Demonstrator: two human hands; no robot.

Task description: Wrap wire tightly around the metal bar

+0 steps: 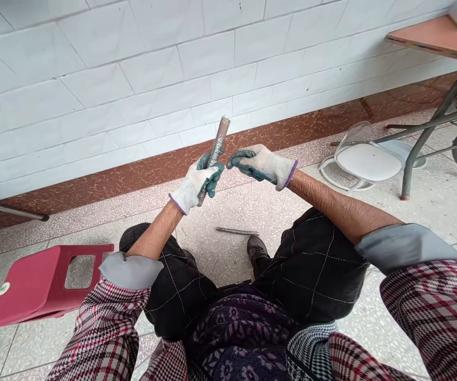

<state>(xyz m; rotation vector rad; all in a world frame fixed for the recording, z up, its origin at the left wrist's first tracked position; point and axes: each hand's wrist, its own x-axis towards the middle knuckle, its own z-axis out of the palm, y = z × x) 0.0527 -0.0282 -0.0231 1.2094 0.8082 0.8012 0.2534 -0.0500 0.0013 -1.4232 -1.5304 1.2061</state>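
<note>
My left hand [201, 181], in a white glove with a green coated palm, is closed around a round stick [223, 127]. The stick stands up at a slant, its bare brown end at the top. Silvery wire [217, 149] is wound around its middle, and part of the winding is hidden by my fingers. Just to the right, my right hand [265, 164] wears a matching glove, with its fingers bent and pressed together near the wire. What those fingers hold, if anything, is too small to make out.
On the floor by my shoe [257, 247] lies a thin silvery rod [237, 231]. A red stool [33, 286] is at the left. To the right are a white folding chair [369, 161] and a table [435, 39]. The tiled wall [152, 79] rises in front.
</note>
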